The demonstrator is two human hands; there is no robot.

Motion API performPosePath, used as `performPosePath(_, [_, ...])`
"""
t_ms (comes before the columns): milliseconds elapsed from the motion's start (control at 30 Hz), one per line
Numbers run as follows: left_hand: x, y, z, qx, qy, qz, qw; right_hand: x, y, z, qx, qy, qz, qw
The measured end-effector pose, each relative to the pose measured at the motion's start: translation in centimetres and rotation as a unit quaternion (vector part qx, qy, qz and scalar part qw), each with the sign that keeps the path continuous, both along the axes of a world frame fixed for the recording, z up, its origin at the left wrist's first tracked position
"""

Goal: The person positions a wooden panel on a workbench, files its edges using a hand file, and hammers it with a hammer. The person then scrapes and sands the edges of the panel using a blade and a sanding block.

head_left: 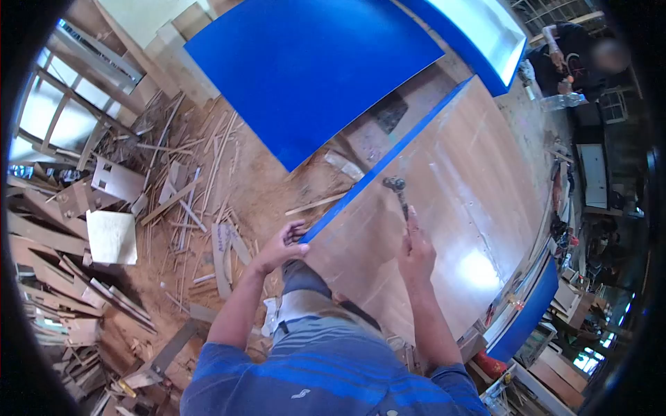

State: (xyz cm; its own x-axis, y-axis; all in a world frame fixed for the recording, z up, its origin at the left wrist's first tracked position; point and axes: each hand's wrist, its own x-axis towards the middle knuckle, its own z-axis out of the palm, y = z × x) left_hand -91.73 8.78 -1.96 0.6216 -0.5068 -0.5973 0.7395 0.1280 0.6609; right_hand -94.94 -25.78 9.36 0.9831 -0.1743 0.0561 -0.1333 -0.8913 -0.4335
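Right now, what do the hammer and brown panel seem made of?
The hammer: probably a metal head, dark with small glints; handle unclear. The brown panel: likely wood or laminated board, glossy, given its faint streaks and bright reflection.

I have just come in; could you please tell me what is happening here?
A person's right hand grips a dark-headed hammer over a large, shiny, wood-brown panel. The left hand touches the near end of the narrow blue strip along the panel's edge. A large flat blue sheet lies farther ahead.
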Motion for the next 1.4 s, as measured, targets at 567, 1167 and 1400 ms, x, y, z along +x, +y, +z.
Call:
performPosePath(567, [0.2, -1.2, -1.0, 0.067, -0.14, -0.064, 0.986, -10.2, -4.4, -1.3, 0.353, 0.056, -0.223, 0.907])
performPosePath(1167, [0.7, 0.5, -3.2, 0.309, -0.211, -0.001, 0.927, -47.6, -30.1, -3.6, 0.069, -0.059, -0.572, 0.816])
performPosePath(1400, [-4.5, -4.9, 0.6, 0.397, -0.264, 0.214, 0.853, -44.4, -42.8, -8.4, 0.141, -0.021, -0.532, 0.835])
